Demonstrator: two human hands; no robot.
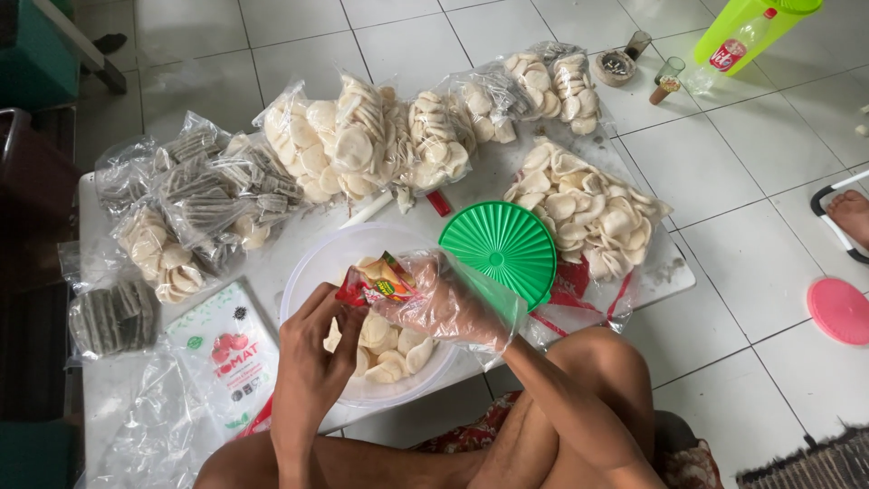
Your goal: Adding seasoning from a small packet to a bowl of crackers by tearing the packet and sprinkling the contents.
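Note:
My left hand and my right hand meet over a clear plastic bowl of pale round crackers. The right hand wears a loose clear plastic glove. Both hands pinch a small red, yellow and green sachet above the bowl. A green ribbed lid leans on the bowl's right rim, just beyond the right hand.
A low white table carries several clear bags of white crackers and of dark ridged sticks, a loose pile of crackers, and a flat white pouch with tomato pictures. A green jug, pink lid and someone's foot are on the tiled floor.

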